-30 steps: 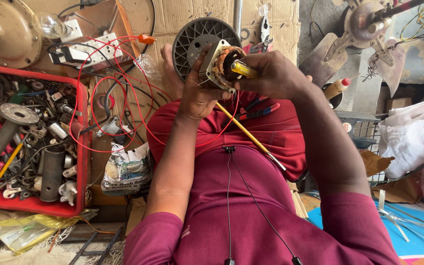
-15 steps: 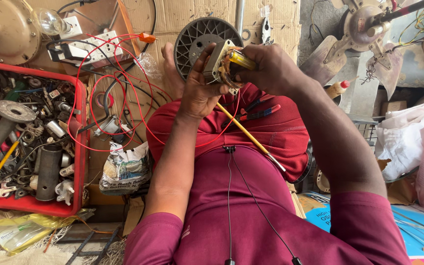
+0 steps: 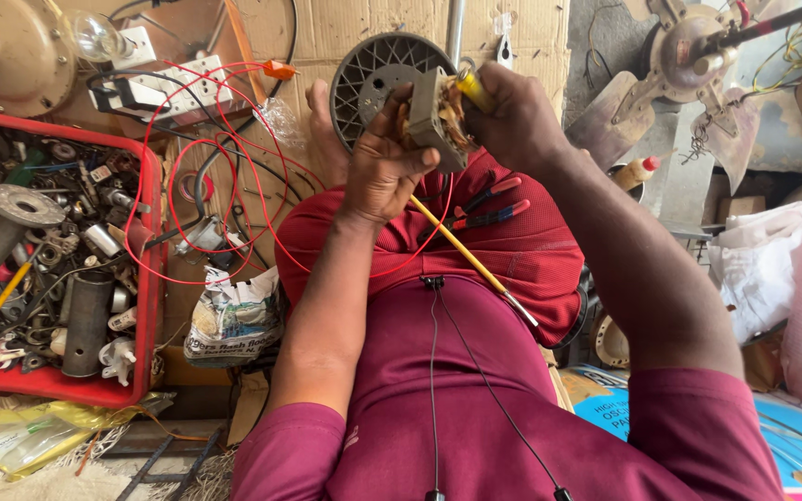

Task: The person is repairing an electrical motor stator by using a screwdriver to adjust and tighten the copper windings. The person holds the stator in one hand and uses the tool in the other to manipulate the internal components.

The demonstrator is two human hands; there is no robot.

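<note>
Left hand [image 3: 384, 172] clasped around the small motor [image 3: 436, 116], fingers [image 3: 399, 109] wrapped over its grey frame, raised above the lap in front of the round fan guard [image 3: 378, 70]; right hand [image 3: 517, 121] clenched on a yellow-handled tool [image 3: 471, 90] set against the motor's top by the copper windings. Best done with the motor pinned steady in the left palm, tool tip kept square and light on its seat, clear of the thin winding wire, which looks easy to nick. Worth minding the loose red wire [image 3: 201, 162] trailing from motor to lap, and the yellow rod [image 3: 471, 262] lying across the thigh.
</note>
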